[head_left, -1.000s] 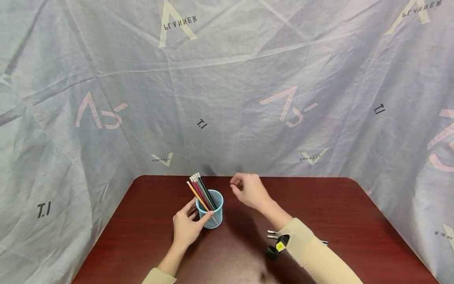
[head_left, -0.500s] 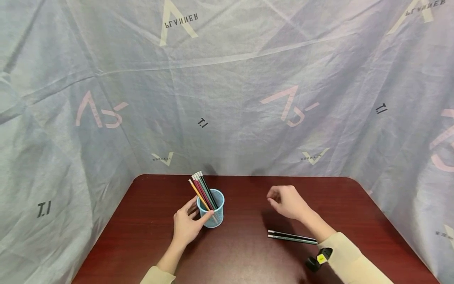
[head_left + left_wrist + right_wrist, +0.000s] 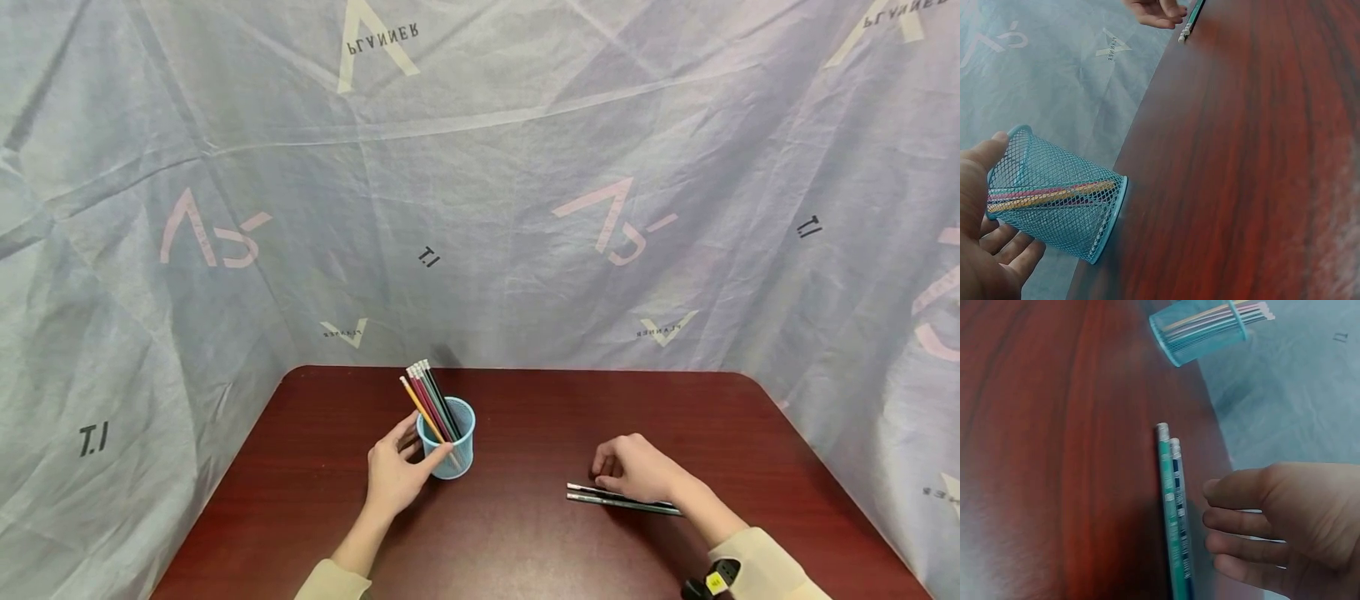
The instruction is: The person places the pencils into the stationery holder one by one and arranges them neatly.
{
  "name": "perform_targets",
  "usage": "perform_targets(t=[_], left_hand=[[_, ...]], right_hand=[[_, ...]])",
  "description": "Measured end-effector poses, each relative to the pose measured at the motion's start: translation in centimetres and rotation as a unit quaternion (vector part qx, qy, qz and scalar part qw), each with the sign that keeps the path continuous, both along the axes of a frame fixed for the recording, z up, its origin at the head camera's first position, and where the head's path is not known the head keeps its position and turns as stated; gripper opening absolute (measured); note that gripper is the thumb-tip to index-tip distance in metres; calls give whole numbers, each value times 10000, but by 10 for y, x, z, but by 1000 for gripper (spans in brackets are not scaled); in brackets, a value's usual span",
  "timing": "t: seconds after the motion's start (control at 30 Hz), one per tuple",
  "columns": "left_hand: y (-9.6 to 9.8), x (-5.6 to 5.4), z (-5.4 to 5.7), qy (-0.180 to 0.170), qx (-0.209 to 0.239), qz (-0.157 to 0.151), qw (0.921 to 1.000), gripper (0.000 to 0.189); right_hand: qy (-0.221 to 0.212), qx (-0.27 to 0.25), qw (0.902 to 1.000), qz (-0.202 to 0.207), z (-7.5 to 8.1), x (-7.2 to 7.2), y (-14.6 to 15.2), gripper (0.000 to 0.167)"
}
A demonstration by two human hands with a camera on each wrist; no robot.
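My left hand [image 3: 396, 473] grips a light blue mesh pencil cup [image 3: 463, 454], thumb at the near rim and fingers around the left side. Several pencils [image 3: 427, 402], one yellow and others dark red, green and black, lean left inside it, white erasers up. On the right, my right hand [image 3: 639, 468] hovers over two loose pencils, with nothing in its fingers. One is a green pencil [image 3: 1171, 506]; beside it lies a dark pencil [image 3: 1180, 506]. Their eraser ends point toward the cup. In the right wrist view the relaxed, slightly bent fingers are just beside the dark pencil.
The dark red wooden table [image 3: 517, 533] has rounded far corners. A grey printed cloth [image 3: 495, 250] hangs behind it and along both sides. A black wrist device [image 3: 722, 575] with a yellow tag sits at my right cuff.
My right hand has moved from near the cup to the right and down to the two loose pencils, uncovering them on the way. The left hand stays on the cup.
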State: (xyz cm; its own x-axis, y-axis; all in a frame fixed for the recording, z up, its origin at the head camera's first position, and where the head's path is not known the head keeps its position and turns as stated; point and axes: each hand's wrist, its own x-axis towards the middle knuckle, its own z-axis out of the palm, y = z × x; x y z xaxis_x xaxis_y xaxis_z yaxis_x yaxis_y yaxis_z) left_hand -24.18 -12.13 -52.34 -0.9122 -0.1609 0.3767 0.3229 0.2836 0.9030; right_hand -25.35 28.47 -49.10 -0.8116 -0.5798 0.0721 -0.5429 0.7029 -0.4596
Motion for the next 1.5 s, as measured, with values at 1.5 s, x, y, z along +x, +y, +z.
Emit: perform_targets(t=[1.5], left_hand=[[4, 4, 1, 168, 348, 362, 9986, 76]], right_hand=[[1952, -1103, 9743, -213, 61, -33, -41, 14]])
